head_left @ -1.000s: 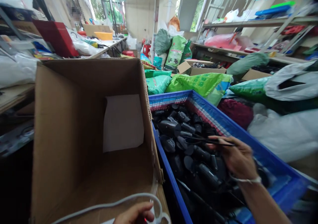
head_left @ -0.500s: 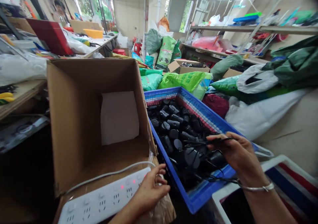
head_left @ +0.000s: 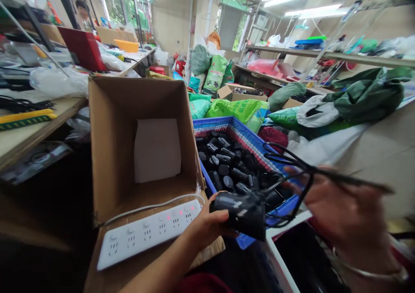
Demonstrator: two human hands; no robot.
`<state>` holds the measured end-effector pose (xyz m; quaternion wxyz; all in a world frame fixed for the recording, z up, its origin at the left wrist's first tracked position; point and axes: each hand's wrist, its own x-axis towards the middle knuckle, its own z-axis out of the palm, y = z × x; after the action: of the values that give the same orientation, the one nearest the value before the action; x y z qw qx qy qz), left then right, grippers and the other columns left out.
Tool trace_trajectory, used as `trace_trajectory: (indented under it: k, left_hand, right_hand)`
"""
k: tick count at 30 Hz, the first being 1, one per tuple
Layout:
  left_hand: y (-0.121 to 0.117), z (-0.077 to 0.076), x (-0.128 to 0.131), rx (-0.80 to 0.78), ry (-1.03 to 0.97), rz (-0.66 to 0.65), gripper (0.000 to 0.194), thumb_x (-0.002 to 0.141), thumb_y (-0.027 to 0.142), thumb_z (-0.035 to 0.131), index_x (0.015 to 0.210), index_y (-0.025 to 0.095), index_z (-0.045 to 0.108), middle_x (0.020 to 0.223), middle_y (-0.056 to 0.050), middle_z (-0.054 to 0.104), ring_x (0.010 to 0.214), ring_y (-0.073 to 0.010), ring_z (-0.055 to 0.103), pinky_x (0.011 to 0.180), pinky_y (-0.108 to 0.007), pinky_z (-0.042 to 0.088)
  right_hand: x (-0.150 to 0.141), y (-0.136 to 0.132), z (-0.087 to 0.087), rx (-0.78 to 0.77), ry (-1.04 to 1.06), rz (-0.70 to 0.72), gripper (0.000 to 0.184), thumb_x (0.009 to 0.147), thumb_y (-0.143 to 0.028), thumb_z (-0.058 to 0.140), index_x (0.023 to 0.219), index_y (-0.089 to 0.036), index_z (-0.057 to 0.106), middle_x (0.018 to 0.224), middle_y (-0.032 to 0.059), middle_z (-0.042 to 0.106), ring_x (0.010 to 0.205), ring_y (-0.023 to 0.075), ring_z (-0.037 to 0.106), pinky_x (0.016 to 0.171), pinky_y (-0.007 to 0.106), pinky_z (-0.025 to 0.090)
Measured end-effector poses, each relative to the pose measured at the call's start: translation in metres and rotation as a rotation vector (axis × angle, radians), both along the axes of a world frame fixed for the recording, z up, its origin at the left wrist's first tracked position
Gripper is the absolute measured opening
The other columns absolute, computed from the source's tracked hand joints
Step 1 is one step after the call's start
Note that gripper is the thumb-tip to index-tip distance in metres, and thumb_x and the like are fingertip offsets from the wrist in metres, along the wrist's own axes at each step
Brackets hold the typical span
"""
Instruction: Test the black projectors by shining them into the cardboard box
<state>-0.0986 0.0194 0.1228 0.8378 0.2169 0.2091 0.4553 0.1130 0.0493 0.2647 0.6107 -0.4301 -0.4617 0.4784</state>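
Observation:
My left hand (head_left: 205,226) is closed round a black cylindrical device (head_left: 241,213) that I cannot name more exactly, held in front of the blue crate. A looped black cable (head_left: 303,172) leads from the device's right side to my right hand (head_left: 346,210). That hand is blurred, but its fingers are closed on the cable, which it holds up to the right. Similar black devices (head_left: 223,159) lie heaped in the blue crate (head_left: 249,130), just behind the held one. A white power strip (head_left: 149,232) with several red lights lies left of my left hand.
An open cardboard box (head_left: 108,163) stands on its side behind the power strip. At the lower right is a white-rimmed container (head_left: 283,258). Green bags (head_left: 236,109) and white sacks crowd behind the crate. A bench (head_left: 42,133) runs along the left; a person (head_left: 82,11) is far back.
My left hand has gone from empty beside the power strip to gripping a black device. The right hand has moved right and nearer with the cable, and the view has shifted slightly.

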Motion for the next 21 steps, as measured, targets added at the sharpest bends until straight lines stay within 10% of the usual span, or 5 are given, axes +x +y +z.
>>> trace_trajectory:
  k: [6,12,18,21]
  left_hand:
    - [-0.019,0.027,-0.032,0.275,0.397,0.254,0.090,0.045,0.018,0.086,0.123,0.024,0.042,0.105,-0.003,0.057,0.087,-0.0185,0.059,0.079,-0.030,0.048]
    - [-0.038,0.037,-0.057,0.479,0.597,0.217,0.119,0.052,0.018,0.085,0.144,0.029,0.010,0.128,-0.012,0.048,0.109,-0.0301,0.055,0.090,-0.043,0.048]
    - [-0.048,0.047,-0.076,0.777,1.087,0.394,0.067,0.066,0.024,0.079,0.126,0.026,0.049,0.142,-0.013,0.033,0.129,-0.0328,0.036,0.105,-0.051,0.033]
    - [-0.049,0.050,-0.073,0.892,1.216,0.500,0.065,0.061,0.035,0.082,0.118,0.019,0.053,0.122,-0.014,0.049,0.113,-0.0287,0.051,0.095,-0.044,0.045]
  right_hand:
    - [-0.031,-0.044,-0.103,-0.301,-0.009,0.491,0.101,0.048,-0.058,0.081,0.137,-0.039,0.036,0.135,0.0067,0.052,0.120,0.0326,0.050,0.092,0.047,0.045]
    - [-0.057,-0.044,-0.129,-0.282,-0.022,0.414,0.064,0.067,-0.046,0.073,0.126,-0.042,0.048,0.132,-0.0002,0.055,0.120,0.0278,0.051,0.102,0.044,0.041]
    - [-0.065,-0.056,-0.146,-0.331,0.054,0.498,0.029,0.076,-0.053,0.056,0.095,-0.033,0.067,0.092,0.0032,0.072,0.076,0.0267,0.068,0.063,0.040,0.057]
    - [-0.069,-0.066,-0.148,-0.287,0.022,0.579,0.038,0.079,-0.057,0.049,0.087,-0.027,0.071,0.082,0.0059,0.073,0.077,0.0284,0.069,0.073,0.045,0.057]
